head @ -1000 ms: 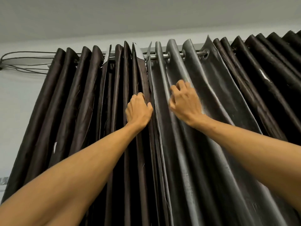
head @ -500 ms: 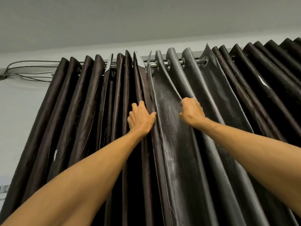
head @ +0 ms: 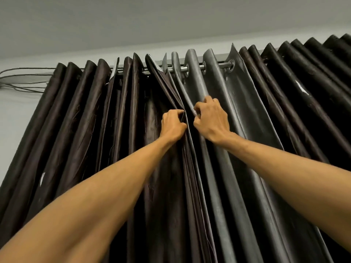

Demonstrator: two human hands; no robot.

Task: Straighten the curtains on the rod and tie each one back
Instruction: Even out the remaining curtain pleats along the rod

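Note:
Two dark brown curtains hang in folds from a metal rod (head: 195,67) by eyelets. The left curtain (head: 91,118) fills the left half; the right curtain (head: 252,111) shows its grey backing near the middle. My left hand (head: 171,125) grips the inner edge of the left curtain, fingers curled round the fabric. My right hand (head: 210,118) grips a grey fold at the inner edge of the right curtain. Both hands are raised and sit close together where the two curtains meet.
Dark cables (head: 24,78) run along the wall at the upper left, beside the left end of the curtains. The grey ceiling (head: 171,21) is just above the rod. A light wall (head: 15,111) shows left of the fabric.
Both hands have moved toward each other, pulling the two curtain edges together at the middle. The left curtain's edge now slants right and the wide grey fold has narrowed.

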